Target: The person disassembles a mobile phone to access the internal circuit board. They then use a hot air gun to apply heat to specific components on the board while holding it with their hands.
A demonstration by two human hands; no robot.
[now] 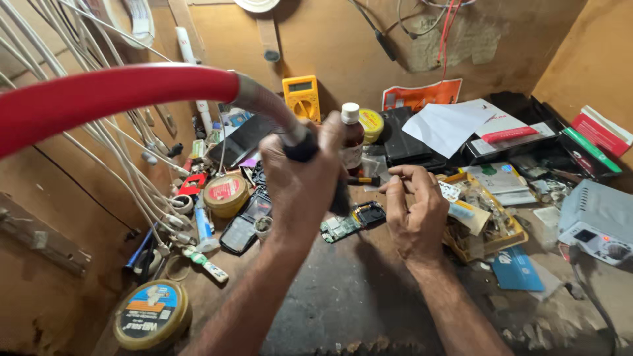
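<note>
Centrally, the left hand (300,178) is seen with its grip closed around a black tool handle (304,146), from which a grey hose (264,100) runs up to ten o'clock and disappears into a red sleeve (99,95) cut off at the left edge. The handle's lower end (341,198) is largely hidden behind the fist, so its tip cannot be made out. At three o'clock from it, the right hand (415,211) is held with thumb and forefinger pinched together; whether anything small is caught between them cannot be told. A green circuit board (339,227) is laid on the bench (349,296) just below and between the hands, beside a small black frame (369,212). A brown bottle (351,135) with a white cap is partly covered by the left fingers. At eleven o'clock a yellow multimeter (302,97) is leaned against the wall. A round tin (151,315) at seven o'clock is fully visible near the lower edge.
</note>
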